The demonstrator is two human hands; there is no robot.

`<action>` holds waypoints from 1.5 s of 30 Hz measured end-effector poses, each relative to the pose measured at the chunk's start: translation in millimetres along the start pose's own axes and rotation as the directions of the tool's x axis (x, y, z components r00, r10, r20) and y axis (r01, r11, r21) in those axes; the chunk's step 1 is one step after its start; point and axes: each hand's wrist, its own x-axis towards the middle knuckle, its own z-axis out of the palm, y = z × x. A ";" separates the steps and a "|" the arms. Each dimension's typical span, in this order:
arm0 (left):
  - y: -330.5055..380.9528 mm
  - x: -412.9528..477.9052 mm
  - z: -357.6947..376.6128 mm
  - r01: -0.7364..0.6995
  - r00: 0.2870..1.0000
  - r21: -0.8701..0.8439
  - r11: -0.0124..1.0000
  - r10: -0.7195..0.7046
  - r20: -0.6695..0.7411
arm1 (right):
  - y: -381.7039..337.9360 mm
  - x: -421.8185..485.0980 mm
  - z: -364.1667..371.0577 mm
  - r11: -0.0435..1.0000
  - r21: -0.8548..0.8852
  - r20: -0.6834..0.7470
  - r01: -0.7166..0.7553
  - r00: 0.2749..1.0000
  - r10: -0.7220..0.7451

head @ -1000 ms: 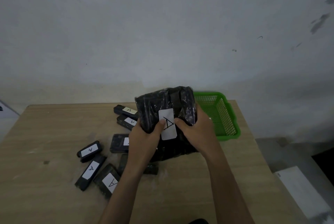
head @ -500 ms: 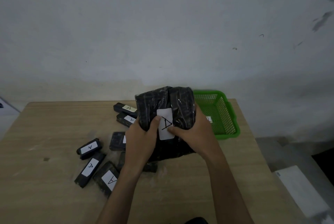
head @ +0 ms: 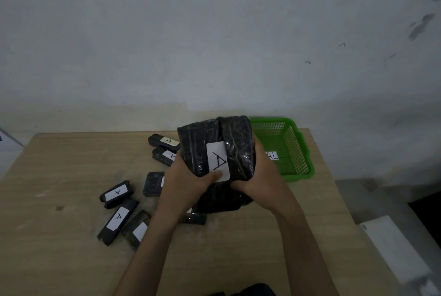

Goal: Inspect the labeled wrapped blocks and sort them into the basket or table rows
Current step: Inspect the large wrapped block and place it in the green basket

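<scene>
We grip the large wrapped block [head: 214, 150] in both hands, left hand [head: 188, 181] and right hand [head: 262, 176], fingers curled round it, above the tabletop [head: 59, 176] beside the green basket [head: 303, 152].

Bare room: plain wall [head: 214, 33], wooden table [head: 59, 164]

The big wrapped block [head: 198, 147] I hold is glossy black, its label [head: 218, 161] white with a black A. The small blocks [head: 116, 194] on my pale, wood-grained table [head: 59, 164] are black with white labels, though the farthest block [head: 164, 141] wears pale yellow. My basket [head: 298, 152] is bright green, a fine mesh grid
</scene>
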 end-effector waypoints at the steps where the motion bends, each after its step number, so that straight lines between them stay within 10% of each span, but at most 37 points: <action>1: 0.8 -1.6 1.2 -0.040 0.999 0.046 0.998 0.040 0.010 | 1.4 -0.1 3.5 1.000 -0.020 -0.045 0.001 0.999 -0.002; 9: 0.7 1.5 2.5 -0.025 1.000 -0.011 1.000 0.025 0.010 | -3.9 -3.2 -4.5 0.999 0.012 -0.093 -0.029 0.995 0.030; 17: -5.3 10.0 -18.7 0.210 0.978 -0.420 0.883 -0.184 0.101 | -5.1 -9.7 -7.8 0.907 0.393 -0.034 -0.149 0.984 0.176; 30: -9.1 -2.1 -6.5 0.228 0.971 -0.381 0.896 -0.182 0.153 | -0.8 -2.6 15.0 0.780 0.519 -0.049 -0.351 0.898 0.437; 45: -20.0 -10.7 11.3 -0.085 0.992 -0.001 0.996 0.085 -0.091 | 9.5 -1.9 29.5 0.978 0.036 -0.176 -0.207 0.962 0.210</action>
